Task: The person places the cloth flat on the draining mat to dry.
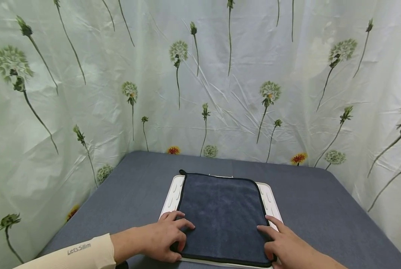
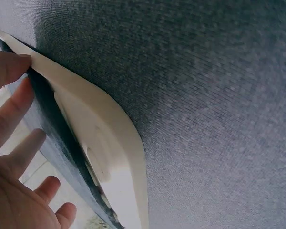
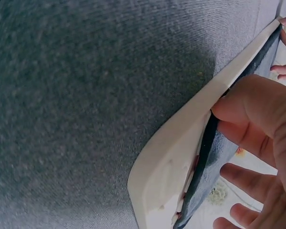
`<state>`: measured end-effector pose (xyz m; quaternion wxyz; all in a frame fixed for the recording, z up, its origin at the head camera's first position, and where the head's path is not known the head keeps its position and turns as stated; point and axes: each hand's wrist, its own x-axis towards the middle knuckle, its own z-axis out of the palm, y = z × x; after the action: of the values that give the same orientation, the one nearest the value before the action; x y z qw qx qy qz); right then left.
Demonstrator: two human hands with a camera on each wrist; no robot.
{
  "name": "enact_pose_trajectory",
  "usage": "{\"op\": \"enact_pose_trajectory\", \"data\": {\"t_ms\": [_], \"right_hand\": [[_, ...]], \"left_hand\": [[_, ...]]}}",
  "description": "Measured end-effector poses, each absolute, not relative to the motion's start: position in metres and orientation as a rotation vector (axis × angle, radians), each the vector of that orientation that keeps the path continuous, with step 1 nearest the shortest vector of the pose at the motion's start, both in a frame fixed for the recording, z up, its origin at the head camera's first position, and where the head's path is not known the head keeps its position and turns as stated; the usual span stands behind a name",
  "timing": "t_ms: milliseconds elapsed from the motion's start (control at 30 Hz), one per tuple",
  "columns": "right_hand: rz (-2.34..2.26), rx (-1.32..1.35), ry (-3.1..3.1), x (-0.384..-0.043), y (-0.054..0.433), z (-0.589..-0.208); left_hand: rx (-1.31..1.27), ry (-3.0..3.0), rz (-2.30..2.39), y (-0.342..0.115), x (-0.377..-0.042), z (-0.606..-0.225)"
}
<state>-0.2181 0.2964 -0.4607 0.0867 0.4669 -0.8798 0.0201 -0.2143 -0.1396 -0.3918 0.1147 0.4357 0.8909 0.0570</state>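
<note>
A dark blue cloth (image 1: 222, 216) with black binding and a corner loop (image 1: 182, 172) lies flat over a white ribbed tray (image 1: 270, 201). At its near left corner my left hand (image 1: 168, 239) pinches the edge between thumb and index finger, with the other fingers spread over the cloth. My right hand (image 1: 287, 244) pinches the near right corner in the same way. Both wrist views show thumb tips right at the tray's pale rim (image 2: 109, 105) and the cloth's dark edge (image 3: 205, 148).
The tray rests on a blue-grey fabric-covered table (image 1: 136, 179). White curtains (image 1: 200, 74) printed with dandelions hang behind the table and at both sides. A light sleeve (image 1: 86, 252) covers my left forearm.
</note>
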Motion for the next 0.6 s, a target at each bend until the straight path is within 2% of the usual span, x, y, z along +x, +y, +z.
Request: {"op": "enact_pose_trajectory", "data": {"t_ms": [333, 500, 600], "right_hand": [[0.087, 1.360, -2.698, -0.192, 0.278, -0.414], [0.183, 1.379, -2.759, -0.192, 0.283, -0.415], [0.256, 1.387, -2.785, -0.199, 0.291, -0.430]], "left_hand": [[1.330, 2.609, 0.165, -0.147, -0.213, -0.393], [1.405, 2.636, 0.094, -0.149, -0.212, -0.395], [1.482, 2.676, 0.048, -0.149, -0.210, -0.396]]}}
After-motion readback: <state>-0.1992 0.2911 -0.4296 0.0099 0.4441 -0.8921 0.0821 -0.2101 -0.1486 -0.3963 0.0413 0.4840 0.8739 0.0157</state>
